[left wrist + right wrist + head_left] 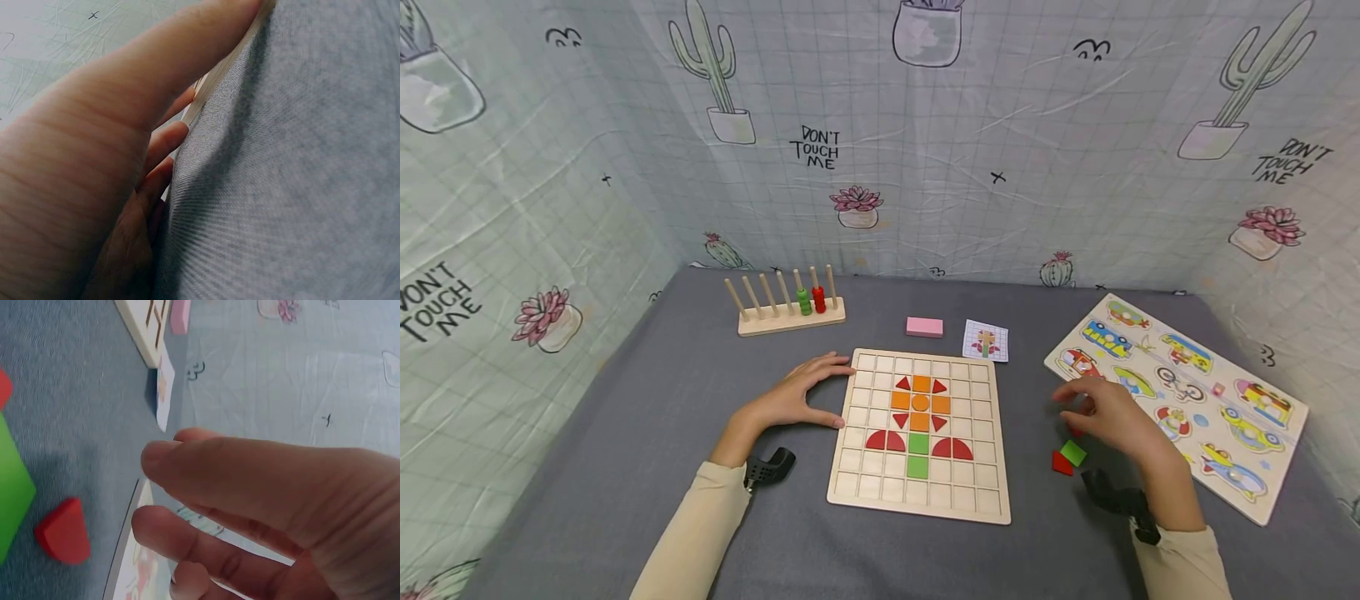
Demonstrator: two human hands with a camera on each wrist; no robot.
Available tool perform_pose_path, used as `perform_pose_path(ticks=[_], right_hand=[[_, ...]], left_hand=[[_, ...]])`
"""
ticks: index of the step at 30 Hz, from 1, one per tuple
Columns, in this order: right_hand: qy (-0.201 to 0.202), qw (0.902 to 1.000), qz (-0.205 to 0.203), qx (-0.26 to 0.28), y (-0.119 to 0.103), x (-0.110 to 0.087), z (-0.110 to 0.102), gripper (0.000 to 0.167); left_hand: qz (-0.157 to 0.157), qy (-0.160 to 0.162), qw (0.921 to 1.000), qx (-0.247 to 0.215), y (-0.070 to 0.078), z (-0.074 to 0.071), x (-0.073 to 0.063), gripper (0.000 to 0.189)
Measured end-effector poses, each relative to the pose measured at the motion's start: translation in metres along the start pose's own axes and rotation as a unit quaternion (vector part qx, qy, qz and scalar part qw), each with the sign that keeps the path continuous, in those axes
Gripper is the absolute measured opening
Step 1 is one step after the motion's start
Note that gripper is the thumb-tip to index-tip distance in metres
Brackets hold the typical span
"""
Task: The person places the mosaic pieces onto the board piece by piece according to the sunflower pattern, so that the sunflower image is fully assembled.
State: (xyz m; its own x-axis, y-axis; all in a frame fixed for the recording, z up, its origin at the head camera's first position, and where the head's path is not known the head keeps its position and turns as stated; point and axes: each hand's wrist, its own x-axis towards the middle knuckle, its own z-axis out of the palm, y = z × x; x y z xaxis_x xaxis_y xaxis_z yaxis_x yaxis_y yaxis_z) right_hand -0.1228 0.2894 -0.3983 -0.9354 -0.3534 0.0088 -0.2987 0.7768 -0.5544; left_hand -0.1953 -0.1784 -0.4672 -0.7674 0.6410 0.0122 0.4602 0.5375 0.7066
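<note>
My left hand (792,395) rests at the left edge of a wooden grid board (850,485), thumb and fingers spread along its rim. Orange squares, an orange circle (920,402), green squares (917,455), red triangles and red quarter circles (952,448) form a pattern on the grid. Over the table right of the board hovers my right hand (1108,414), its thumb and index finger apart with nothing between them. Close below it lie a green square (1073,453) and a red piece (1062,463). Another red piece (64,532), partly hidden by the hand in the head view, lies beside them.
Behind the board are a pink block (924,327) and a small pattern card (986,341). A wooden peg stand (792,319) with green and red beads is at the back left. A vehicle puzzle board (1206,417) lies at the right, partly behind my right hand.
</note>
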Motion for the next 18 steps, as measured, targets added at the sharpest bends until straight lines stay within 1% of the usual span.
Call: perform_pose_path(ticks=[10,14,18], right_hand=[[-0.066,0.9975,0.006,0.027,0.018,-0.007,-0.003,0.025],[-0.077,0.9964,0.014,0.035,0.021,-0.006,-0.002,0.027],[-0.069,0.9971,0.009,0.031,0.024,-0.004,0.001,0.026]], left_hand=[[-0.002,-0.001,1.0,-0.003,0.0,0.001,0.0,0.08],[-0.002,-0.002,1.0,-0.002,0.0,0.002,0.0,0.08],[-0.001,0.003,1.0,0.001,-0.001,0.001,0.0,0.079]])
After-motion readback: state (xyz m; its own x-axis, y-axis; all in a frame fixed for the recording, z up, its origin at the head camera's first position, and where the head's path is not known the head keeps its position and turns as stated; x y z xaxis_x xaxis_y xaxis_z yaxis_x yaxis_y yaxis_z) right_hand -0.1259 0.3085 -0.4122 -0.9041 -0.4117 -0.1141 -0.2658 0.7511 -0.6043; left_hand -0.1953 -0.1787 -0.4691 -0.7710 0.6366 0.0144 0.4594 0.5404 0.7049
